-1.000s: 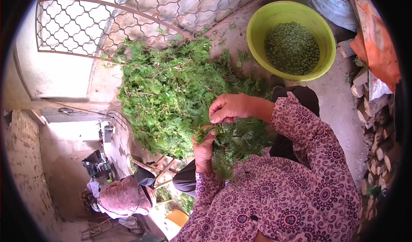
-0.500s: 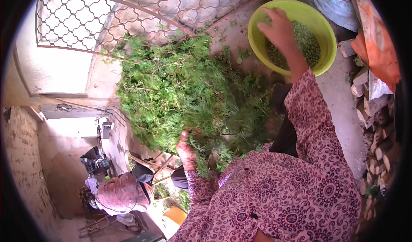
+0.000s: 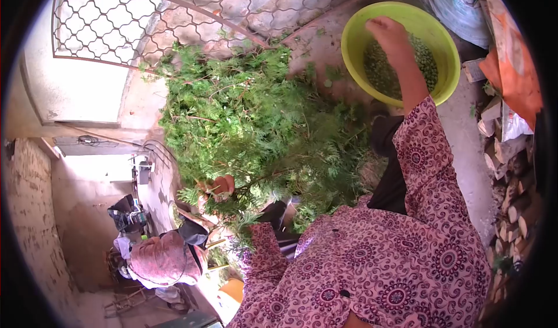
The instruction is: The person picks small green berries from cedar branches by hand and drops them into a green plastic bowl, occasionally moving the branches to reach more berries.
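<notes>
My left hand (image 3: 222, 187) is closed round the stem of a leafy green branch (image 3: 261, 179), whose feathery sprays partly hide the fingers and wrist. The branch lies over a large heap of cut branches (image 3: 226, 107) on the ground in front of me. My right hand (image 3: 392, 40) is over the yellow-green tub (image 3: 449, 84), its fingers drawn together and bent downward. Whatever they hold, if anything, is too small to make out. Many small round green pieces (image 3: 427, 63), like berries or little cones, cover the bottom of the tub.
A metal lattice gate (image 3: 104, 25) stands beyond the heap. Split firewood (image 3: 511, 211) is stacked at the right, below an orange sheet (image 3: 514, 84) and near a pale sack (image 3: 456, 11). Another person (image 3: 165, 258) sits bent over at the lower left, near a yellow container (image 3: 232, 289).
My left hand has moved left and slightly up, bringing a branch across in front of me. My right hand stays over the tub, its fingers now closer together.
</notes>
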A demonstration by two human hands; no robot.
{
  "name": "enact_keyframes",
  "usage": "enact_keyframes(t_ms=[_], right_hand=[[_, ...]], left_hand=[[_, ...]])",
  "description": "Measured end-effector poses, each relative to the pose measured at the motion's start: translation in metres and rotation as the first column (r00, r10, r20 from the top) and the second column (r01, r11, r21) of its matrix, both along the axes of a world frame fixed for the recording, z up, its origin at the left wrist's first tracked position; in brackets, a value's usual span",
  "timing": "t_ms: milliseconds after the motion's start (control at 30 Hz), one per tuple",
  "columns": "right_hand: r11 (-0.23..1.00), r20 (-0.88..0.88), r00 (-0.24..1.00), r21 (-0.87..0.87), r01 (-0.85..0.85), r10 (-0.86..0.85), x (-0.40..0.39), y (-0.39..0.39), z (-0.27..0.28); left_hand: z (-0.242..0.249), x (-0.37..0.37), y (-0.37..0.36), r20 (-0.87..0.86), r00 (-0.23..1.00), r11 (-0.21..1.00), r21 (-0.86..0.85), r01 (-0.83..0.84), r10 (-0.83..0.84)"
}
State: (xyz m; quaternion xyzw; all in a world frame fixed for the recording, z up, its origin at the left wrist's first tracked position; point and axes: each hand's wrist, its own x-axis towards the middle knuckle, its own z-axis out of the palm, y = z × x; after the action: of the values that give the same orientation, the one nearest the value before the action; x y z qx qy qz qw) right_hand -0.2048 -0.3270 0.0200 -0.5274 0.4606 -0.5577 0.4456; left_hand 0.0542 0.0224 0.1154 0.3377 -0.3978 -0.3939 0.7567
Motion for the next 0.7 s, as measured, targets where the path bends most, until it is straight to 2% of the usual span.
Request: enact_keyframes(t_ms=[67,100,167,200,300,400,433,467,533,567,633,667,700], right_hand=[[0.952,0.073,0.957,0.107,-0.286,0.279,0.003,0.01,0.004],[0.952,0.074,0.957,0.103,-0.288,0.282,0.006,0.014,0.004],[0.896,-0.129,0.888,0.011,-0.444,0.442,0.018,0.022,0.003],[0.895,-0.128,0.888,0.007,-0.445,0.442,0.026,0.027,0.003],[0.663,-0.203,0.643,0.047,-0.747,0.739,0.046,0.048,0.007],[0.346,-0.263,0.325,0.036,-0.938,0.908,0.063,0.08,0.013],[0.265,-0.28,0.245,0.034,-0.964,0.928,0.07,0.093,0.011],[0.184,-0.297,0.166,0.032,-0.982,0.94,0.076,0.108,0.012],[0.078,-0.336,0.048,0.077,-0.994,0.94,0.083,0.136,0.017],[0.081,-0.336,0.051,0.077,-0.994,0.94,0.086,0.149,0.011],[0.041,-0.525,0.061,-0.05,-0.998,0.849,0.097,0.171,-0.009],[0.042,-0.525,0.061,-0.049,-0.998,0.849,0.102,0.178,-0.02],[0.09,-0.544,0.121,-0.083,-0.993,0.83,0.103,0.183,-0.024]], left_hand=[[0.007,0.006,-0.002,0.033,0.991,0.977,-0.171,0.131,-0.127],[0.009,0.011,-0.004,0.05,0.984,0.954,-0.244,0.176,-0.169],[0.015,0.02,-0.006,0.084,0.968,0.907,-0.337,0.251,-0.237],[0.018,0.024,-0.006,0.102,0.961,0.887,-0.369,0.278,-0.258],[0.025,0.033,-0.006,0.161,0.937,0.838,-0.418,0.35,-0.311],[0.029,0.048,-0.007,0.226,0.91,0.801,-0.433,0.414,-0.347],[0.027,0.06,-0.005,0.333,0.862,0.783,-0.379,0.494,-0.383],[0.027,0.071,-0.002,0.339,0.86,0.782,-0.378,0.495,-0.381],[0.027,0.083,0.002,0.447,0.729,0.758,-0.155,0.634,-0.518],[0.028,0.078,-0.001,0.454,0.709,0.745,-0.135,0.653,-0.54],[0.03,0.069,-0.013,0.449,0.688,0.71,-0.153,0.687,-0.57],[0.031,0.063,-0.019,0.449,0.675,0.689,-0.163,0.706,-0.586],[0.032,0.056,-0.025,0.452,0.664,0.672,-0.174,0.72,-0.596]])
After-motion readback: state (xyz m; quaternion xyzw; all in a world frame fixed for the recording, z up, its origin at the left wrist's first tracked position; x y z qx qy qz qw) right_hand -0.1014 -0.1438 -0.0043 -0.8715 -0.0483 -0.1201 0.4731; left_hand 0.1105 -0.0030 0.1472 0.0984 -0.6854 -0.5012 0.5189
